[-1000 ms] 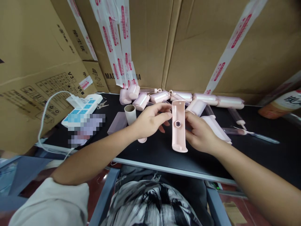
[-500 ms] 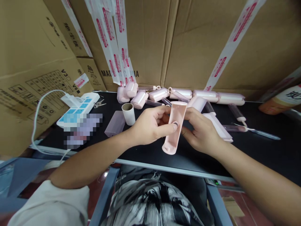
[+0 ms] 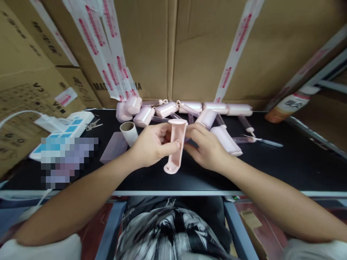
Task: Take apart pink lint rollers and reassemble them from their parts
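A pale pink, trough-like plastic shell [image 3: 176, 155] is held upright and slightly tilted above the table, its hollow side facing me. My left hand [image 3: 154, 144] grips it, the thumb pressed inside the hollow and the fingers behind. My right hand [image 3: 207, 146] is closed at the shell's right edge, with its fingertips partly hidden behind it. Just beyond my right hand lies a pink plastic case [image 3: 226, 140]. Left of my left hand stand a white cardboard tube [image 3: 129, 133] and a translucent lilac box [image 3: 114, 147].
Several pink cases [image 3: 215, 107] and clear tubes with loops line the back, against a cardboard wall [image 3: 195, 47]. A thin blue-handled tool [image 3: 269, 143] and a bottle [image 3: 291, 104] lie right. Keys [image 3: 93, 124] and a power strip [image 3: 81, 119] are left.
My view has turned to the right, so the table and its things appear further left. Both hands keep their hold on the pink shell, with little change in grip.
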`<state>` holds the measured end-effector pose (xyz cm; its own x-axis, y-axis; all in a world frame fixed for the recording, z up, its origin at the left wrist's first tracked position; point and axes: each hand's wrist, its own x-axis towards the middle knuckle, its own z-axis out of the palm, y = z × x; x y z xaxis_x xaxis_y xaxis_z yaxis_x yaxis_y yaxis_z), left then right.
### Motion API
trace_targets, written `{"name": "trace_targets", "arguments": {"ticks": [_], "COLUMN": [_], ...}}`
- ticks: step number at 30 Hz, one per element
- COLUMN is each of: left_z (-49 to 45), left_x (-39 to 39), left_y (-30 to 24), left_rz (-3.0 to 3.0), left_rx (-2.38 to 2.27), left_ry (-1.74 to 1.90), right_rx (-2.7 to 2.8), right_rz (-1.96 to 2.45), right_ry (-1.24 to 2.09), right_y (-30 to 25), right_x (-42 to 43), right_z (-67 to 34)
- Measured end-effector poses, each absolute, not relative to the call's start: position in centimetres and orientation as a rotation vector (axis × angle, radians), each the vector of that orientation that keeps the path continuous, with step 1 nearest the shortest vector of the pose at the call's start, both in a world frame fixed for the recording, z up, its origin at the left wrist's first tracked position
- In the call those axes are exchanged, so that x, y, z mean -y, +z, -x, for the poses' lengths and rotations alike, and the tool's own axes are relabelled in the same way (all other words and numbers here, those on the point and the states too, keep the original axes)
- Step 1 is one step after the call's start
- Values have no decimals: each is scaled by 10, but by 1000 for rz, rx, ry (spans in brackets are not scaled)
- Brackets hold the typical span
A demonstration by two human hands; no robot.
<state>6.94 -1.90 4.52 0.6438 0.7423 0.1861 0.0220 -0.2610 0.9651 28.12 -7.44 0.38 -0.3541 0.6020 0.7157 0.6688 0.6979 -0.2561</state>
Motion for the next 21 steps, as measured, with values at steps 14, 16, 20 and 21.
{"name": "trace_targets", "arguments": {"ticks": [14, 16, 20, 21], "left_z": [-51, -53, -58, -58], "left_x": [9, 12, 17, 17], "left_y": [72, 72, 68, 66], "left_rz": [-1459, -1508, -1560, -1551], "left_rx": [-648, -656, -626, -597], "left_ry": [620, 673, 857, 888], "right_rx": [1845, 1814, 1698, 1690], "right_rz": [2168, 2140, 2111, 2095], "right_ry": [-5, 72, -136, -141], "right_y": [54, 22, -27, -31], "right_x": [123, 138, 159, 165], "right_z": [-519, -544, -554, -554]}}
